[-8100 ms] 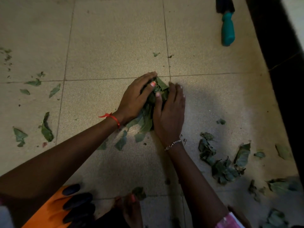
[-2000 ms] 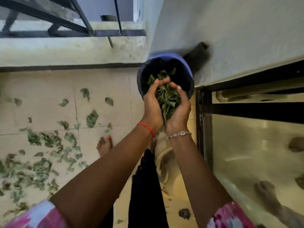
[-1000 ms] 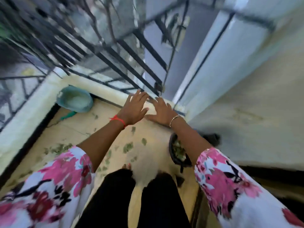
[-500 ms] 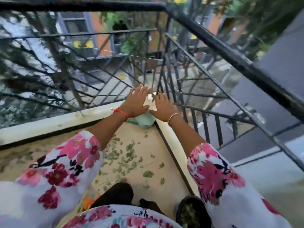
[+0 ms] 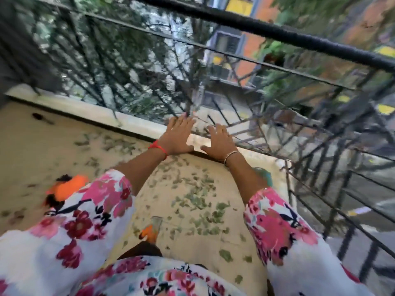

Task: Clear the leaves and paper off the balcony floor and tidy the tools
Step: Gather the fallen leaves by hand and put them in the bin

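Left hand [image 5: 178, 137] and right hand [image 5: 220, 142]: both flat, fingers straight, holding nothing. They are side by side but apart, held out toward the ledge [image 5: 132, 122] under the railing [image 5: 277, 30]. Contact with ledge: cannot tell. Leaves [image 5: 192, 199] lie scattered over much of the floor [image 5: 53, 150], so clearing looks far from finished. No paper identifiable. Teal object [image 5: 265, 175] is mostly hidden behind the right forearm. Orange item [image 5: 70, 186] is blurred and cut off by the sleeve.
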